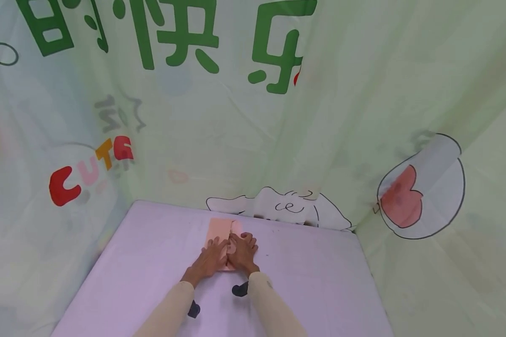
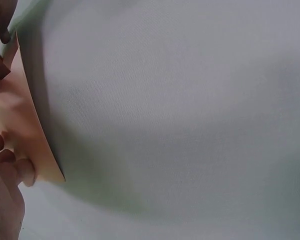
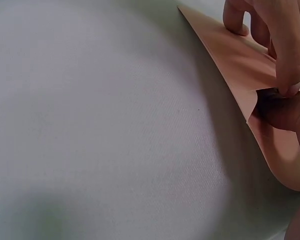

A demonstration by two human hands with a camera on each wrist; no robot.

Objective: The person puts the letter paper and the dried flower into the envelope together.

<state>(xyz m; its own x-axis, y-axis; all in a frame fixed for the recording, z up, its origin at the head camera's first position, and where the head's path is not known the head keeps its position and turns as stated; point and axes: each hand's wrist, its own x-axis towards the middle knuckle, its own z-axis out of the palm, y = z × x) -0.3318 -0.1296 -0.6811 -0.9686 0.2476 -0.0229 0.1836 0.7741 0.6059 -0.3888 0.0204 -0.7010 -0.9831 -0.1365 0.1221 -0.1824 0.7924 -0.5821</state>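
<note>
A salmon-pink sheet of paper [image 1: 218, 228] lies near the back of the table, with an uneven split line running down its length. My left hand [image 1: 210, 260] grips its left part, fingers spread over the top. On the right part my right hand [image 1: 243, 254] has bent fingers and holds the paper close beside the line. In the right wrist view, fingertips pinch at a dark gap in the paper [image 3: 232, 60], and a thumb reaches into that gap. The left wrist view shows the paper [image 2: 27, 125] with its edge lifted and bowed. Palms hide much of the sheet.
A pale lilac cloth covers the table [image 1: 303, 281]. Behind it and at both sides hang printed curtains [image 1: 219, 140] with green characters and cartoon drawings. A dark wrist camera [image 1: 239, 290] sits at the right wrist, another [image 1: 194, 309] at the left.
</note>
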